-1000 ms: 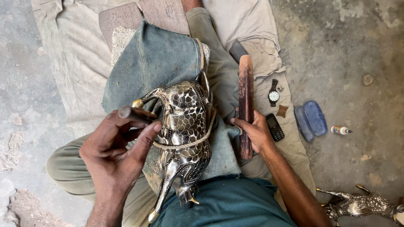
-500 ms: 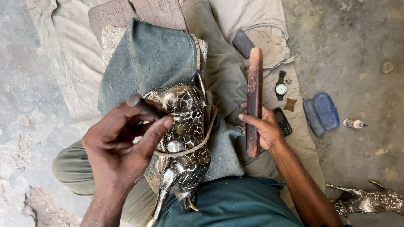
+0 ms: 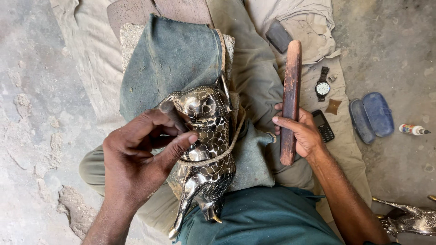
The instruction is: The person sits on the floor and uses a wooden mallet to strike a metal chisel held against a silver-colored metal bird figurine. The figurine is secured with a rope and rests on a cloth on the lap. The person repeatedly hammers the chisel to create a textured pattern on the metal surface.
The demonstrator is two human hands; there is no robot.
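Head view: the largest thing is the pale cloth (image 3: 91,68) spread on the concrete floor (image 3: 27,113), running out past both sets of fingers. On it, beyond the fingertips of the left hand, a blue-grey pad (image 3: 172,59) drapes over a block and down across the lap. The silver-and-dark patterned metal figure (image 3: 204,140) lies on that pad, bound by a loop of rope (image 3: 227,147), just right of the left hand's fingertips.

The left hand (image 3: 136,159) has its fingers curled closed around a short dark metal punch (image 3: 175,115), thumb and forefinger pinching it, its tip set against the figure's upper part.

The right hand (image 3: 302,134) wraps its fingers around the lower half of a long reddish wooden stick (image 3: 290,100), which stands up past the fingers and away from the body, clear of the figure.

Just right of the right hand's fingers lies a small black phone (image 3: 323,125); beyond it a wristwatch (image 3: 322,86), and further right a blue case (image 3: 372,115) and a small white bottle (image 3: 412,130).
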